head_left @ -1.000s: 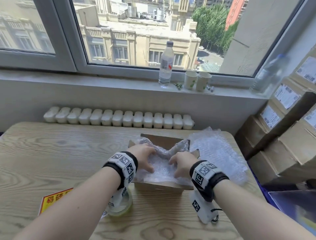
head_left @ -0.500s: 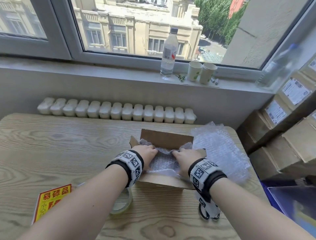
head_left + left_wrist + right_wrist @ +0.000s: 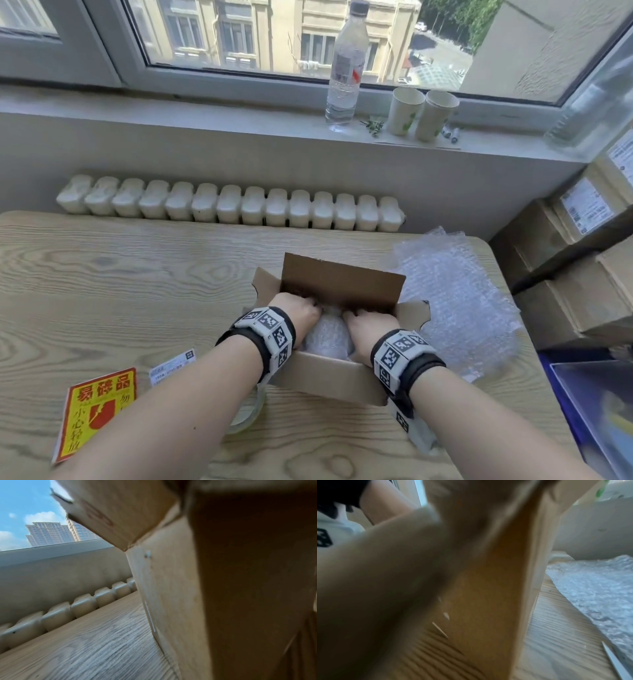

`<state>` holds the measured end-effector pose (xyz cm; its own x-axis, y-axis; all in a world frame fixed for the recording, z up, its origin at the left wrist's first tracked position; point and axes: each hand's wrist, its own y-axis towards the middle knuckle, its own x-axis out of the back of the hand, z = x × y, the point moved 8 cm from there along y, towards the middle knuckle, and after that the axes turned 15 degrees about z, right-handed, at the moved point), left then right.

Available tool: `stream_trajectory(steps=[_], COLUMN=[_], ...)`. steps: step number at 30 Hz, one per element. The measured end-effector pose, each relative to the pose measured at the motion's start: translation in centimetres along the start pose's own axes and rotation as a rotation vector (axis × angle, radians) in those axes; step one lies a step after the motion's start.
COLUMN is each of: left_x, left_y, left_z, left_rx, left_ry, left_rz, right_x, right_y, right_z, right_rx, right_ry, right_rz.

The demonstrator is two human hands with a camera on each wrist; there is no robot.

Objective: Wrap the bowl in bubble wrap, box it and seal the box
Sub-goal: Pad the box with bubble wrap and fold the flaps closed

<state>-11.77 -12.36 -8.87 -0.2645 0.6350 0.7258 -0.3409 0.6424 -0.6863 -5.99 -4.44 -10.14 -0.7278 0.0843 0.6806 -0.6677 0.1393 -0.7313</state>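
Observation:
An open cardboard box (image 3: 337,378) stands on the wooden table (image 3: 137,281), its back flap (image 3: 342,281) upright. Inside lies the bubble-wrapped bowl (image 3: 328,337), of which only the white wrap shows. My left hand (image 3: 298,314) and right hand (image 3: 369,322) are both down in the box on top of the bundle. Their fingers curl over its far side, and the fingertips are lost in the shadow under the flap. The left wrist view shows only the box's outer wall (image 3: 171,588) and a side flap (image 3: 120,513). The right wrist view is blurred, with the box wall (image 3: 488,601) close up.
Loose bubble wrap (image 3: 455,301) lies right of the box. A tape roll (image 3: 251,409) sits under my left forearm, with a yellow-red sticker (image 3: 97,411) and a white label (image 3: 171,366) near it. Stacked cartons (image 3: 565,274) stand at the right. On the sill are a bottle (image 3: 344,65) and two cups (image 3: 404,109).
The wrapped bundle has sunk from the box's rim down inside it. Both hands went down with it, and the wrap no longer sticks up above the walls.

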Motion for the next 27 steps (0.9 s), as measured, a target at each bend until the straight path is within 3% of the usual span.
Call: stream_trajectory(steps=[13, 15, 19, 22, 27], left_x=[-0.4, 0.5, 3.4, 2.9, 0.6], left_y=[0.1, -0.6, -2.2, -1.9, -0.3], left_z=[-0.3, 0.0, 0.9, 0.6, 0.1], left_rx=[-0.026, -0.050, -0.081, -0.096, -0.089], left_ry=[-0.105, -0.121, -0.144, -0.153, -0.134], left_rz=[0.080, 0.020, -0.177, -0.126, -0.018], right_x=[0.3, 1.4, 3.6, 2.5, 0.6], right_y=[0.1, -0.3, -1.2, -0.8, 0.6], right_z=[0.0, -0.2, -0.3, 0.6, 0.4], right_rx=[0.066, 0.071, 0.128, 0.223, 0.185], right_ry=[0.053, 0.069, 0.109, 0.184, 0.179], right_rz=[0.146, 0.105, -0.125, -0.065, 0.052])
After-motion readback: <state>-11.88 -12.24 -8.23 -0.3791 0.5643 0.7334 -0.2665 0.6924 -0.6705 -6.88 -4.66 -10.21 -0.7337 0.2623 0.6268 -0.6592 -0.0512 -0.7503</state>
